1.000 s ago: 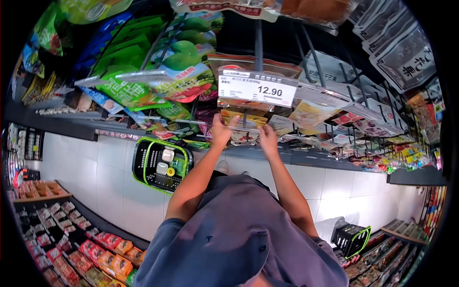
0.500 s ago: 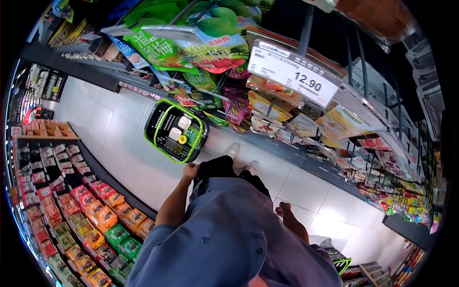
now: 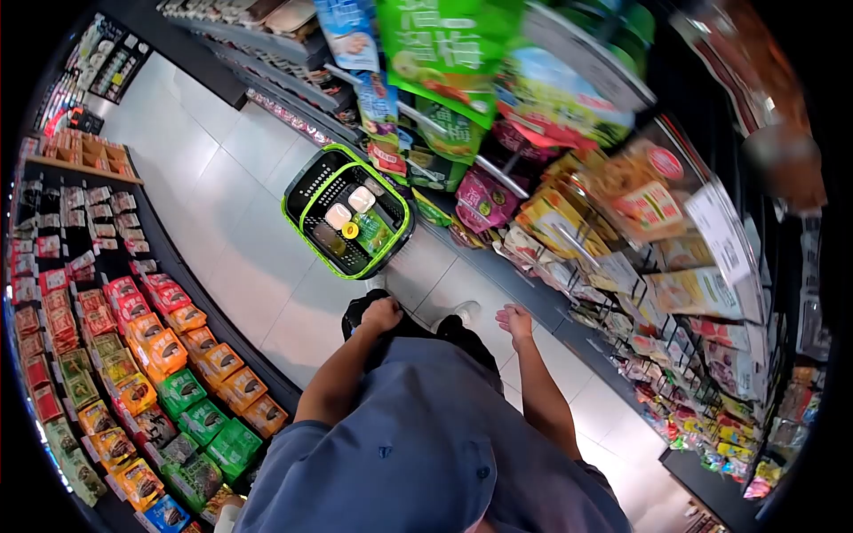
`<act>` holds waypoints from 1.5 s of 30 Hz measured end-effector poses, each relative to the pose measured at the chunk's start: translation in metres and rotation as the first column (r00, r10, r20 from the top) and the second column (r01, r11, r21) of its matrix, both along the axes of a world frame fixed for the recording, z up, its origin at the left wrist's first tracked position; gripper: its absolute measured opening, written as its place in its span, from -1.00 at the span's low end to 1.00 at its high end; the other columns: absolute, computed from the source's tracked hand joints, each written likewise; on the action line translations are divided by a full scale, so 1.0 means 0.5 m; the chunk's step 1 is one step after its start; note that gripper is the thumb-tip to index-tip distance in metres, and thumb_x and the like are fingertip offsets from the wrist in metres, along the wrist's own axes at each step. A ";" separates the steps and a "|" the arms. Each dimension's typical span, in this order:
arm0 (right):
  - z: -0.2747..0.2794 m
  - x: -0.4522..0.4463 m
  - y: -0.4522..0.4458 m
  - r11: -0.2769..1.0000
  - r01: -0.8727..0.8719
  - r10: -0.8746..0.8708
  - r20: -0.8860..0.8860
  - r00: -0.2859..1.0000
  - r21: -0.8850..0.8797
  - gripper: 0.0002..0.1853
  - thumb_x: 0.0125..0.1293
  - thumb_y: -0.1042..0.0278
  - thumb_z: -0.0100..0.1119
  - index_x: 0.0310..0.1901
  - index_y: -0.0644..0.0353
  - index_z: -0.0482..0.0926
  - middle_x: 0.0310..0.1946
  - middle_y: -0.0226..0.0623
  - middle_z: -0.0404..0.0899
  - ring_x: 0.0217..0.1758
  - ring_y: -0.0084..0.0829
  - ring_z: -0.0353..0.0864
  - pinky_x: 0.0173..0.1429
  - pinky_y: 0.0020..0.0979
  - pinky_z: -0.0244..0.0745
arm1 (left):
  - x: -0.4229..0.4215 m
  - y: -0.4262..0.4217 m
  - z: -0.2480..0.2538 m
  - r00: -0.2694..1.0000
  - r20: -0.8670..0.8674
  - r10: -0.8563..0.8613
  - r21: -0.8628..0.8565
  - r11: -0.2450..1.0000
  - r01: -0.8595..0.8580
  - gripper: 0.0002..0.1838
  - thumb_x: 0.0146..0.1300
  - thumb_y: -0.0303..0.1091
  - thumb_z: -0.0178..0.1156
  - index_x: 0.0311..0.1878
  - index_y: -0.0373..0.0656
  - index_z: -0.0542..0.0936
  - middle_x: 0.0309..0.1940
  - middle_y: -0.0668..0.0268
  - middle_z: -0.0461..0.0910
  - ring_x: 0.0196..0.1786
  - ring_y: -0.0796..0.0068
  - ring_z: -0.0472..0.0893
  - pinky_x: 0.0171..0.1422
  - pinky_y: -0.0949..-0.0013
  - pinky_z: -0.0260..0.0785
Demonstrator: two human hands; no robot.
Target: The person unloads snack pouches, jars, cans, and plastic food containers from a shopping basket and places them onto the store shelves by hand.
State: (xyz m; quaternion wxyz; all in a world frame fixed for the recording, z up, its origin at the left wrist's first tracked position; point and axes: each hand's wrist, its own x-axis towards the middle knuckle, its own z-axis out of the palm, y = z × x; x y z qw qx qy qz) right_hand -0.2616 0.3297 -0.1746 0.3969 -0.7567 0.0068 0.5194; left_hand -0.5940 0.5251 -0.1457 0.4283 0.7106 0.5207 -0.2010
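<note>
My left hand (image 3: 384, 314) is closed in front of my dark trousers, back of the hand uppermost; whatever is inside its fingers, if anything, is hidden. Just ahead of it a black shopping basket (image 3: 306, 191) with a bright green rim stands on the floor. Inside lie two white-topped items (image 3: 349, 206), a yellow-lidded container (image 3: 350, 230) and a green package (image 3: 373, 233). My right hand (image 3: 515, 323) hangs open at my right side, fingers stretched out, holding nothing. It is nearest to the hanging snack packs (image 3: 569, 235) but apart from them.
Snack bags (image 3: 453, 53) hang on hooks along the right-hand rack, close ahead, with a price tag (image 3: 718, 226) jutting out. On the left, a low shelf (image 3: 267, 373) holds rows of coloured packs (image 3: 182, 391). A pale tiled floor (image 3: 191, 182) runs between them.
My view has turned, and the basket now appears higher and farther right. My left hand has shifted right in view. My right hand has risen forward, with its fingers extended.
</note>
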 end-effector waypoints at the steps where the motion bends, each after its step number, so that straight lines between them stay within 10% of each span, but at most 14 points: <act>1: 0.014 -0.016 0.029 1.000 -0.015 0.016 0.014 1.000 -0.008 -0.71 0.44 0.27 0.01 0.05 0.25 0.55 -0.16 -0.15 0.72 -0.16 -0.34 0.74 -0.10 -0.35 0.63 | -0.008 0.007 -0.028 0.996 0.076 0.040 -0.030 0.999 -0.038 -0.67 0.21 -0.09 0.26 -0.06 -0.09 0.66 -0.07 0.05 0.69 0.07 0.09 0.66 0.20 0.11 0.49; 9: -0.059 -0.222 0.131 0.848 -0.394 0.401 -0.058 0.914 -0.355 -0.74 0.40 0.26 0.04 -0.02 0.16 0.63 -0.26 -0.26 0.74 -0.31 -0.42 0.74 -0.31 -0.37 0.61 | -0.141 0.142 -0.097 0.977 0.135 0.163 -0.189 0.973 -0.136 -0.66 0.22 -0.07 0.23 -0.05 -0.06 0.67 -0.05 0.08 0.70 0.07 0.08 0.66 0.20 0.13 0.49; 12: -0.129 -0.299 0.148 0.556 -0.722 0.821 0.137 0.554 -0.412 -0.76 0.29 0.27 0.13 -0.14 0.16 0.71 -0.26 -0.27 0.75 -0.26 -0.44 0.75 -0.13 -0.39 0.63 | -0.216 0.223 -0.130 0.976 0.043 0.214 -0.179 0.963 -0.203 -0.68 0.24 -0.09 0.19 -0.07 -0.05 0.67 -0.04 0.08 0.70 0.08 0.08 0.66 0.19 0.09 0.50; 19: -0.093 -0.446 0.363 0.389 -0.724 0.920 0.273 0.280 -0.569 -0.48 0.27 0.09 0.24 0.17 0.24 0.56 0.09 0.01 0.63 0.18 -0.07 0.61 0.29 -0.19 0.49 | -0.294 0.414 -0.329 0.889 0.149 0.434 -0.077 0.901 -0.427 -0.75 0.22 -0.18 0.17 -0.14 -0.08 0.66 -0.20 0.02 0.70 -0.06 -0.06 0.67 0.06 0.03 0.52; 25: -0.216 -0.528 0.450 -0.034 -0.770 0.969 -0.209 0.131 -0.637 0.11 0.16 -0.36 0.26 0.46 0.42 0.08 0.33 0.22 0.35 0.34 0.16 0.43 0.37 0.04 0.36 | -0.253 0.558 -0.607 0.722 0.230 0.652 -0.094 0.754 -0.650 -0.71 0.18 -0.22 0.26 -0.09 -0.18 0.59 -0.26 0.01 0.70 -0.10 -0.03 0.68 0.05 0.08 0.51; 30: -0.279 -0.531 0.486 -0.108 -0.686 0.981 -0.188 0.043 -0.720 0.04 0.17 -0.30 0.28 0.36 0.52 0.19 0.12 0.19 0.48 0.15 0.07 0.56 0.20 0.01 0.49 | -0.217 0.682 -0.852 0.646 0.120 0.754 -0.258 0.652 -0.713 -0.43 0.19 -0.13 0.28 0.16 -0.33 0.48 0.03 -0.11 0.63 0.13 -0.05 0.62 0.21 0.11 0.44; 33: -0.291 -0.521 0.488 -0.085 -0.703 0.995 -0.091 -0.029 -0.706 -0.02 0.18 -0.25 0.30 0.31 0.53 0.24 0.06 0.16 0.51 0.07 0.04 0.59 0.13 -0.04 0.53 | -0.197 0.702 -1.120 0.435 0.360 0.825 -0.302 0.545 -0.782 -0.24 0.16 -0.20 0.33 0.37 -0.36 0.32 0.20 -0.13 0.54 0.27 -0.07 0.54 0.35 0.14 0.35; 34: -0.297 -0.520 0.485 -0.070 -0.696 0.997 -0.040 -0.060 -0.714 -0.04 0.17 -0.21 0.33 0.29 0.54 0.24 0.03 0.16 0.51 0.05 0.04 0.59 0.12 -0.02 0.53 | -0.195 0.746 -1.090 0.538 0.292 0.791 -0.241 0.605 -0.759 -0.09 0.15 -0.22 0.35 0.50 -0.32 0.14 0.36 -0.13 0.39 0.42 -0.04 0.39 0.49 0.19 0.21; 35: -0.300 -0.516 0.490 -0.085 -0.688 0.996 -0.059 -0.061 -0.721 -0.04 0.17 -0.21 0.33 0.29 0.54 0.24 0.03 0.16 0.51 0.05 0.04 0.59 0.12 -0.02 0.53 | -0.174 0.734 -1.199 0.376 0.640 0.671 -0.069 0.537 -0.841 0.04 0.15 -0.23 0.36 0.58 -0.25 -0.04 0.52 -0.08 0.15 0.57 0.03 0.17 0.58 0.24 0.04; 36: -0.299 -0.513 0.496 -0.087 -0.700 0.996 -0.070 -0.054 -0.709 -0.05 0.17 -0.20 0.33 0.28 0.53 0.25 0.04 0.17 0.50 0.04 0.06 0.59 0.12 -0.02 0.52 | -0.175 0.767 -1.184 0.487 0.444 0.752 -0.149 0.598 -0.788 0.12 0.15 -0.25 0.37 0.61 -0.17 -0.18 0.60 0.00 -0.06 0.63 0.07 -0.01 0.62 0.27 -0.05; 41: -0.314 -0.484 0.490 -0.052 -0.752 0.997 -0.079 0.001 -0.657 -0.07 0.18 -0.14 0.35 0.28 0.52 0.21 0.05 0.28 0.47 0.05 0.18 0.57 0.14 0.02 0.52 | -0.127 0.792 -1.388 0.510 0.374 0.775 -0.063 0.570 -0.819 -0.30 0.20 0.14 0.29 0.19 -0.29 0.54 0.17 -0.10 0.55 0.24 0.03 0.57 0.32 0.13 0.40; 45: -0.318 -0.485 0.492 -0.039 -0.771 0.993 -0.112 0.042 -0.636 -0.09 0.19 -0.17 0.33 0.26 0.50 0.21 0.09 0.25 0.43 0.06 0.15 0.54 0.14 0.04 0.48 | -0.113 0.806 -1.385 0.614 0.260 0.745 0.054 0.624 -0.780 -0.22 0.14 0.27 0.30 0.17 -0.26 0.56 0.14 -0.08 0.58 0.27 0.06 0.55 0.33 0.16 0.38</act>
